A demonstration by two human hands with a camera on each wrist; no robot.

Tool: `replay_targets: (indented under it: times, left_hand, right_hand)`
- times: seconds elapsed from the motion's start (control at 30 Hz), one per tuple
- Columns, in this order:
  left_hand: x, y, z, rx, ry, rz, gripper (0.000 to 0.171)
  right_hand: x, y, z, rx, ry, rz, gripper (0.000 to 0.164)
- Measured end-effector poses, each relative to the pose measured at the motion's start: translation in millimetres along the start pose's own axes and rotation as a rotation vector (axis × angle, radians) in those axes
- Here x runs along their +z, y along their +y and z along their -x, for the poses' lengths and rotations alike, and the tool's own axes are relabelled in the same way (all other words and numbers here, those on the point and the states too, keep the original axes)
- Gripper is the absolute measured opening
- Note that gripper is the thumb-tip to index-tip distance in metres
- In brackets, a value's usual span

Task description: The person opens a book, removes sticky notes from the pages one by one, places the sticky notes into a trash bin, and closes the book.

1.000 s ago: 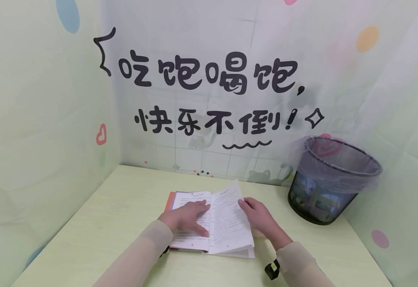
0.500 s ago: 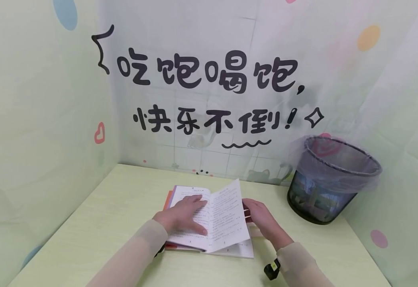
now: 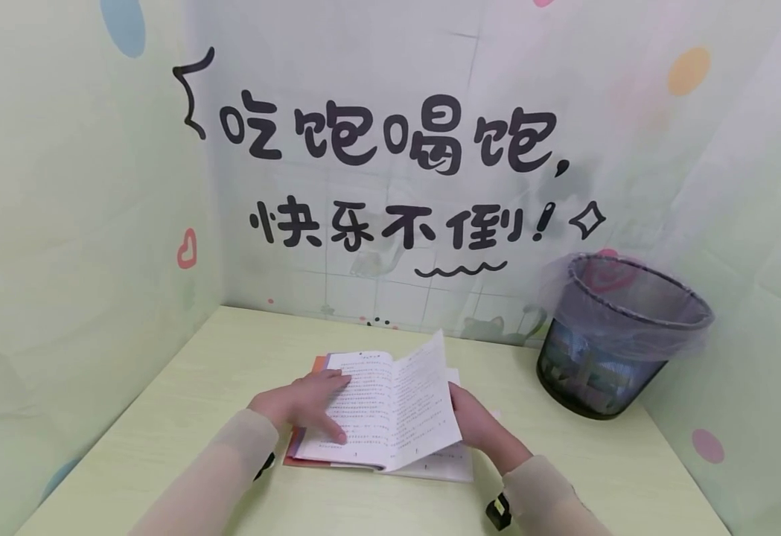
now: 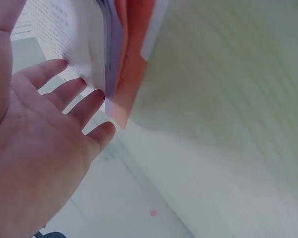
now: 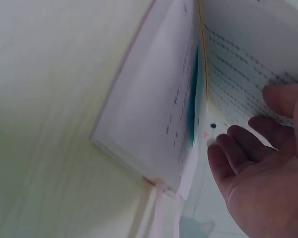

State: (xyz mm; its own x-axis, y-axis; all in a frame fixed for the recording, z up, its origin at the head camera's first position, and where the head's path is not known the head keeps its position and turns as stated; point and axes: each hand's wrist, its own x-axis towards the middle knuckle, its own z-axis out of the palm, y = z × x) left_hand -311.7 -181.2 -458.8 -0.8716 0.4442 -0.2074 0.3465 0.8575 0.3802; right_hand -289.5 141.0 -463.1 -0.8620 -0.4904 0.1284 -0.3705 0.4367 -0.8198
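- Left hand [image 3: 303, 406]: fingers straight and spread apart, thumb well clear of them; laid over the outer part of the left page, gripping nothing; how firmly it presses, cannot tell
- Right hand [image 3: 480, 424]: just right of the raised leaf and partly behind it, fingertips hidden in the head view; right wrist view shows thumb and fingers apart, fingers loosely bent, thumb tip before a printed page; contact with the paper, cannot tell
- Raised leaf [image 3: 424, 406]: tilted up from the fold, print on it, more pages lying beneath
- Book [image 3: 370, 409]: open on the counter [image 3: 182, 417], about midway between its left and right edges, forward of the back edge
- Cover [image 4: 134, 54]: orange, purple beside it, showing past the left page
- Sleeves [image 3: 209, 476]: pale, on both forearms; small black device [image 3: 499, 511] at the right wrist
- Waste basket [image 3: 584, 372]: dark mesh, near the counter's back right corner, well apart from the book; plastic liner [image 3: 560, 309] turned over its rim
- Wall behind the counter's back edge: large black lettering [image 3: 409, 227], two lines
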Motion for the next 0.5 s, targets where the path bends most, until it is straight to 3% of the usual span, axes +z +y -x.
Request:
replay_targets:
  times: [0.07, 0.13, 0.23, 0.33, 0.5]
  left_hand:
    - [0.0, -3.9, 1.8, -0.006, -0.001, -0.005, 0.113]
    - [-0.7, -6.5, 3.7, -0.005, 0.0, -0.001, 0.113]
    - [-2.2, -8.9, 7.0, -0.017, -0.002, 0.015, 0.112]
    - [-3.2, -10.9, 9.9, -0.03, 0.003, 0.048, 0.111]
    - [-3.0, -13.9, 12.6, -0.068, 0.015, 0.102, 0.111]
  right_hand:
    - [5, -4, 1, -0.063, -0.023, 0.05, 0.055]
    - [12, -9, 2, -0.073, -0.024, 0.09, 0.063]
    - [24, -16, -1, -0.018, -0.033, 0.107, 0.058]
    - [34, -20, -5, 0.049, -0.046, 0.197, 0.055]
    - [43, -23, -6, 0.064, -0.103, 0.352, 0.065]
